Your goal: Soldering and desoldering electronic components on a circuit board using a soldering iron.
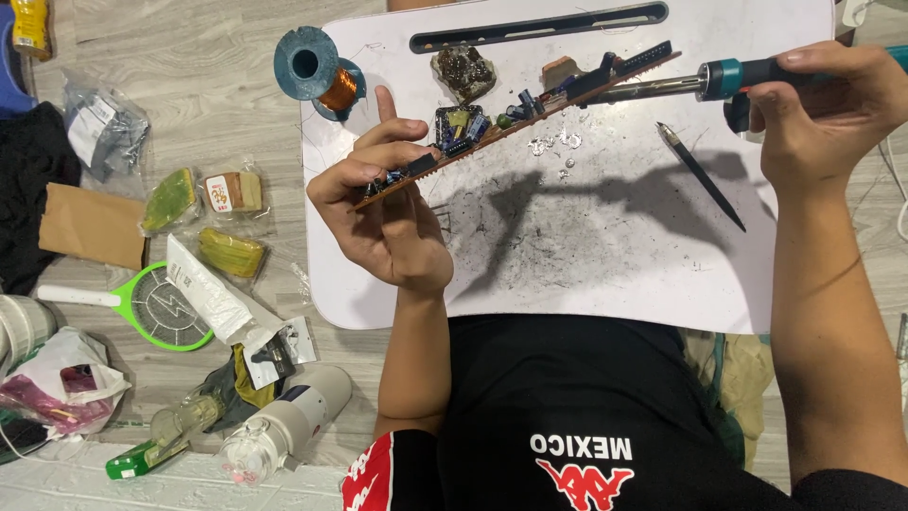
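Circuit board (515, 123), gripped by left hand (388, 213), above smudged white table (605, 255); right hand (823, 114) grips soldering iron (681, 87).

One head-worn view looks steeply down, close over the white table (605, 265), which fills the frame's upper centre and right. The floor (189, 57) runs along the left; the wearer's torso fills the bottom.

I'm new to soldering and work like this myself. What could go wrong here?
The left hand holds the circuit board tilted in the air, so it may wobble under the soldering iron in the right hand. The bare fingers grip the board's edge and could get burned. Solder blobs already dot the white table; more may drip.
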